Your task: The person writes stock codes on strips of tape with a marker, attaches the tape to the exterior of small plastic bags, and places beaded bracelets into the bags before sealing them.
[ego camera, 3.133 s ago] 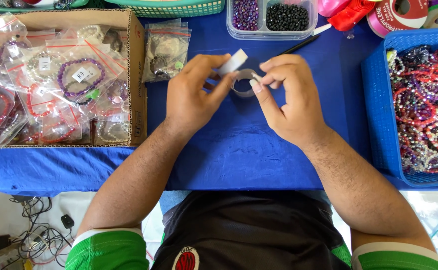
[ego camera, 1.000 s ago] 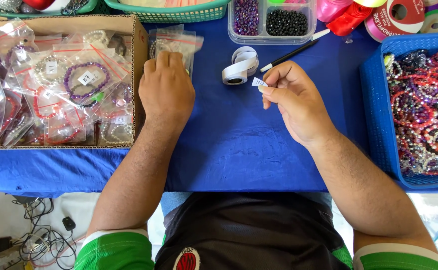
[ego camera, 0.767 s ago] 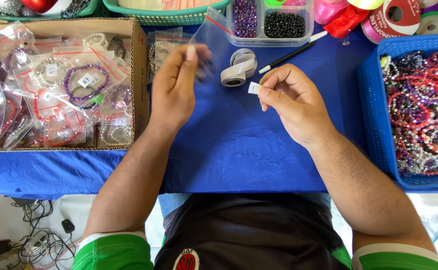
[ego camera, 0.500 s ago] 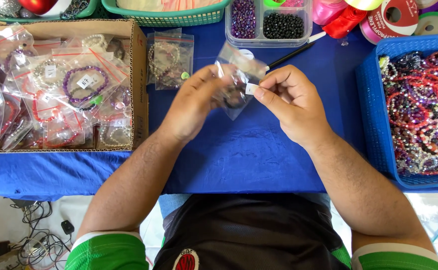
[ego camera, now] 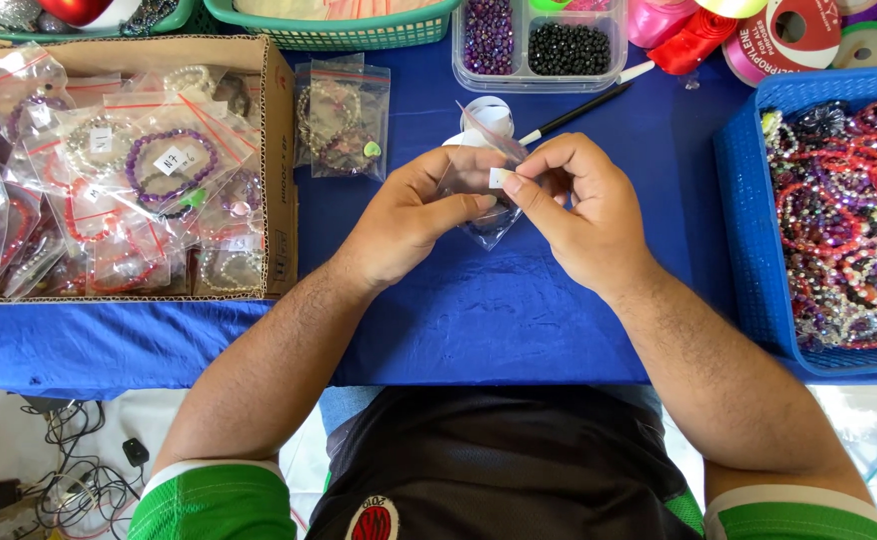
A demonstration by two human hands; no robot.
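Near the table's far edge, my left hand [ego camera: 414, 215] pinches a small clear plastic bag [ego camera: 487, 205]; my right hand [ego camera: 584, 210] grips a tiny white sticker [ego camera: 500, 178] against it.

two hands [ego camera: 414, 215], perhaps two bagged bracelets [ego camera: 342, 120]

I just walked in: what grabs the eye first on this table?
Mid-table, the left hand and right hand together hold a small clear plastic bag, the right fingers pinching a small white sticker against it. On the right, a blue basket brims with colourful bead bracelets. On the left, a cardboard box holds bagged bracelets.
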